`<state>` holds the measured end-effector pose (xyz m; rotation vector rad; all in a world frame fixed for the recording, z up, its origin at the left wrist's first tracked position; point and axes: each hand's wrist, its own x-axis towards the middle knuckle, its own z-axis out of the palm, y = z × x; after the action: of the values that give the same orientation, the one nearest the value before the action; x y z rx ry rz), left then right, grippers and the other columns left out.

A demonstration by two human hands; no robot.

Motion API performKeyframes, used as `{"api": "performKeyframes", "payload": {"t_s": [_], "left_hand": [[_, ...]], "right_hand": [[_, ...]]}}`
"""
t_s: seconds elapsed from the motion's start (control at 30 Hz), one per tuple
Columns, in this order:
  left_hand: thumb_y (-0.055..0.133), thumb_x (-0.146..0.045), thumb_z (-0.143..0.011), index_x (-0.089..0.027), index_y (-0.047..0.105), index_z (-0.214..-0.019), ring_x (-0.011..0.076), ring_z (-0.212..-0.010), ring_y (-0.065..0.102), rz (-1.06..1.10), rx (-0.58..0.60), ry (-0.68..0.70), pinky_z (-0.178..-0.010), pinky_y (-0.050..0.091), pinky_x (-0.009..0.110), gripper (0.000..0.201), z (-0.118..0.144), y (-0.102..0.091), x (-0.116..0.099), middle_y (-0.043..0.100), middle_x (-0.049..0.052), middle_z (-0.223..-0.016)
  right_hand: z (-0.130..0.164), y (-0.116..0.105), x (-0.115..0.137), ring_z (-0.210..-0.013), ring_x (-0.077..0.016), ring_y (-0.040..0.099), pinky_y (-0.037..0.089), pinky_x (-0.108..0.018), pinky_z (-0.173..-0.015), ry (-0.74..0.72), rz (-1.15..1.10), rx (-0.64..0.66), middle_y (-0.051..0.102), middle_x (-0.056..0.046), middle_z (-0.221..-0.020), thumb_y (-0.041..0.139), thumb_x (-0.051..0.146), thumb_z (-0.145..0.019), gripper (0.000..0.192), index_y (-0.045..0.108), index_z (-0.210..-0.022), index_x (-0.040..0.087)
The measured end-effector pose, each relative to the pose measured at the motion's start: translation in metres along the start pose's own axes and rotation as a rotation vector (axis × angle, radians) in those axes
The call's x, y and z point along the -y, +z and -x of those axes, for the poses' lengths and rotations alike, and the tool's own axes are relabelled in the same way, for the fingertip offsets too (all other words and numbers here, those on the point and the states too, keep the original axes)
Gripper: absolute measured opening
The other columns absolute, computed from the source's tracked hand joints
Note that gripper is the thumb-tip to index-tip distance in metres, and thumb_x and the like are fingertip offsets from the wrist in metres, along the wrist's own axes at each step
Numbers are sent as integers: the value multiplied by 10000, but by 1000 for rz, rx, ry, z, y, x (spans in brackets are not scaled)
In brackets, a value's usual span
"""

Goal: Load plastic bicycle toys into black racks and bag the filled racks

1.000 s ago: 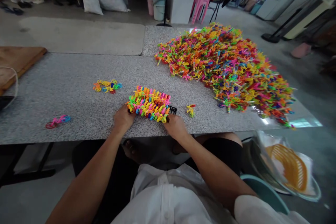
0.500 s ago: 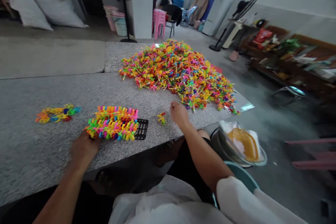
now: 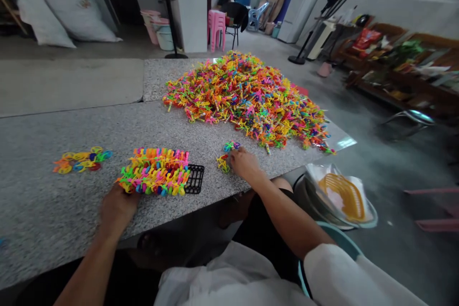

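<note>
The right hand [image 3: 244, 163] is no longer holding the end of the black plastic grid rack [image 3: 195, 178]; over the last second it has swung out toward the right end of the counter and is now coming down on two small loose plastic pieces: a yellow-and-red one [image 3: 222, 163] touching its fingertips and a blue-and-pink one [image 3: 231, 145] just beyond them. Its fingers [image 3: 234, 157] are curling together over these pieces, though whether they are already pinching one cannot be told from this view.

The left hand [image 3: 116, 204] is staying where it was, at the near edge of the speckled grey stone counter [image 3: 71, 119], with its fingers pressing against the left end of the rack. The rack itself is sitting near that edge, its bare black right end showing and the rest packed with rows of bright neon plastic pieces [image 3: 154, 177].

This suggests the person is fetching more pieces for the rack's unfilled end. The large heap of multicoloured plastic pieces [image 3: 247, 98] is lying toward the far right corner, and a small cluster of coloured rings [image 3: 81, 159] is lying toward the left end.
</note>
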<state>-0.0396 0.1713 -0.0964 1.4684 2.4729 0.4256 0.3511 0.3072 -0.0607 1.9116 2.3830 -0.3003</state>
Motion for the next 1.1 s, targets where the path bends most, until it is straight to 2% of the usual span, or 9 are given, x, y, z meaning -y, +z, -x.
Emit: {"api": "performKeyframes", "payload": {"t_s": [0.2, 0.4, 0.5, 0.57, 0.67, 0.73, 0.83, 0.97, 1.1], "left_hand": [[546, -350, -968, -162, 764, -1168, 385, -1138, 728, 2, -53, 26, -899, 584, 434, 351, 1, 3, 2, 774, 167, -1178], [559, -359, -960, -188, 762, -1157, 350, -1138, 732, 17, -77, 35, -920, 574, 403, 330, 1, 9, 7, 788, 137, -1148], [566, -355, -963, -188, 758, -1169, 343, -1153, 731, 17, -76, 23, -931, 566, 399, 327, 1, 10, 7, 790, 140, -1184], [562, -362, -974, -185, 754, -1195, 348, -1150, 735, 19, -62, 12, -923, 564, 405, 342, 2, 10, 7, 787, 153, -1207], [562, -356, -975, -183, 754, -1206, 353, -1136, 737, 37, -61, 11, -907, 564, 413, 347, 2, 10, 7, 785, 161, -1211], [566, -342, -965, -193, 761, -1182, 350, -1128, 734, 55, -83, 27, -909, 566, 413, 328, 1, 10, 7, 785, 148, -1197], [569, -337, -954, -194, 765, -1157, 348, -1112, 733, 60, -90, 24, -909, 565, 410, 317, 2, 9, 5, 782, 141, -1170], [557, -338, -967, -170, 762, -1142, 338, -1087, 725, 37, -56, -5, -882, 550, 386, 318, 5, 3, -2, 773, 131, -1132], [545, -364, -998, -152, 755, -1136, 328, -1062, 718, 43, -36, -17, -833, 524, 356, 329, 8, -6, -10, 764, 105, -1065]], "right_hand": [[-4, -5, -9, -1121, -286, 748, 565, -338, -911, 129, -20, -65, 715, -190, -1369, 559, 356, -1101, 369, 721, -1366, 158], [-21, 8, -17, -1061, -255, 748, 519, -289, -855, 182, -183, -98, 799, -154, -1124, 621, 268, -1018, 221, 810, -980, 160], [-26, 13, -6, -759, -204, 694, 468, -268, -663, 253, -577, -81, 723, -54, -749, 701, 315, -914, 168, 700, -804, 188], [-24, 15, 8, -539, -145, 543, 406, -258, -539, 241, -990, -4, 579, 31, -595, 695, 377, -873, 217, 584, -756, 232], [-14, 17, 33, -424, -93, 364, 350, -238, -438, 92, -1522, 204, 463, 101, -563, 727, 438, -778, 310, 466, -763, 271], [-8, 18, 50, -427, -84, 371, 343, -226, -414, -2, -1668, 317, 505, 100, -598, 789, 464, -712, 376, 475, -784, 270], [-4, 19, 70, -502, -83, 469, 352, -201, -428, -26, -1750, 344, 584, 78, -685, 889, 480, -658, 464, 519, -823, 254], [-9, 21, 88, -475, -69, 369, 299, -188, -418, 8, -1772, 332, 410, 135, -591, 943, 466, -675, 544, 457, -815, 264], [-19, 24, 101, -445, -82, 408, 366, -187, -444, 34, -1530, 329, 424, 140, -544, 848, 401, -849, 419, 451, -859, 266]]}}
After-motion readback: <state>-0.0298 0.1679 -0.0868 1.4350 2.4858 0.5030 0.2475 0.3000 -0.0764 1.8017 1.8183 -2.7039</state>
